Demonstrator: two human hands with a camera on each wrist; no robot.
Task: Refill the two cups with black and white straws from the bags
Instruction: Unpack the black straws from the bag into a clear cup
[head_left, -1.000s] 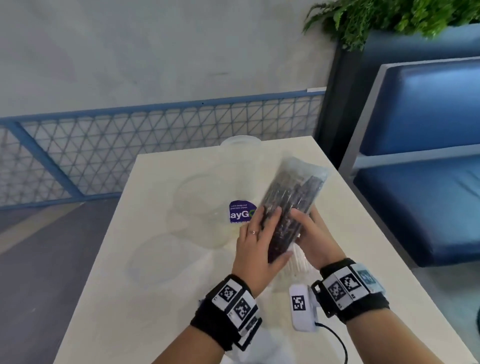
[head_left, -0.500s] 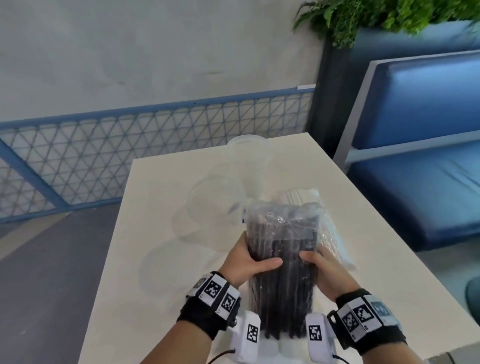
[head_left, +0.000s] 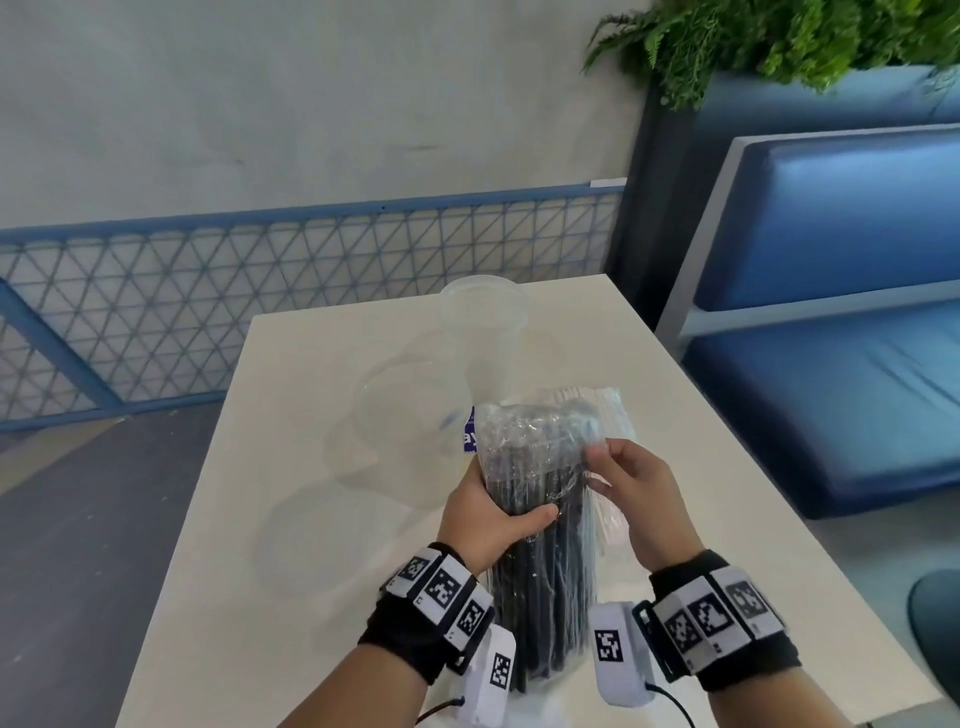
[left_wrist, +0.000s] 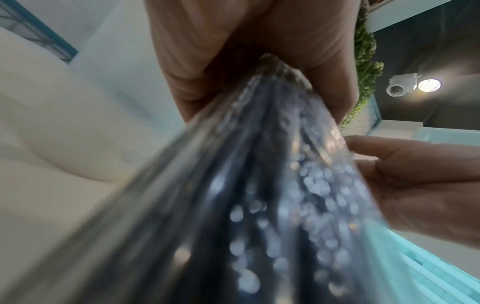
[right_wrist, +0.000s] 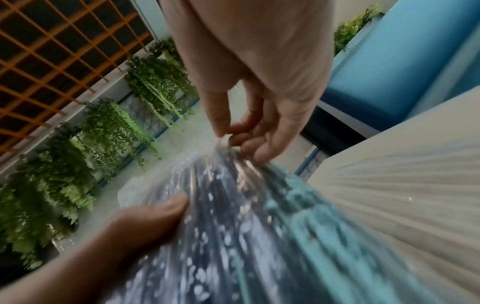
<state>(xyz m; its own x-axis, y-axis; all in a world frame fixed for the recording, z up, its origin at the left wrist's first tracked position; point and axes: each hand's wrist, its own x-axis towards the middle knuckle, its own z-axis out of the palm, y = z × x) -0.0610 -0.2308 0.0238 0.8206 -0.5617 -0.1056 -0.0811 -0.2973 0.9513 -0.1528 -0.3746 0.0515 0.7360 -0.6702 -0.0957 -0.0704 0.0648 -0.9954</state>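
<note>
1. Straws come first: the clear plastic bag of black straws (head_left: 540, 525) stands upright over the near edge of the pale rectangular table (head_left: 291, 467). The left hand (head_left: 488, 512) is wrapped round its middle, thumb across the front.
2. The right hand (head_left: 631, 488) pinches the crinkled film near the top of the bag between thumb and fingertips, likely working it open.
3. To do this well, I'd say keep the left grip firm and the bag upright, and part the film gently so the straws don't spill.
4. Two clear plastic cups (head_left: 483, 332) wait empty toward the far edge; a second bag with white straws (head_left: 605, 410) lies behind the first.
5. The head view alone shows cups and table. The right wrist view shows the pinch (right_wrist: 233, 137) closely; the left wrist view shows mostly blurred film.
</note>
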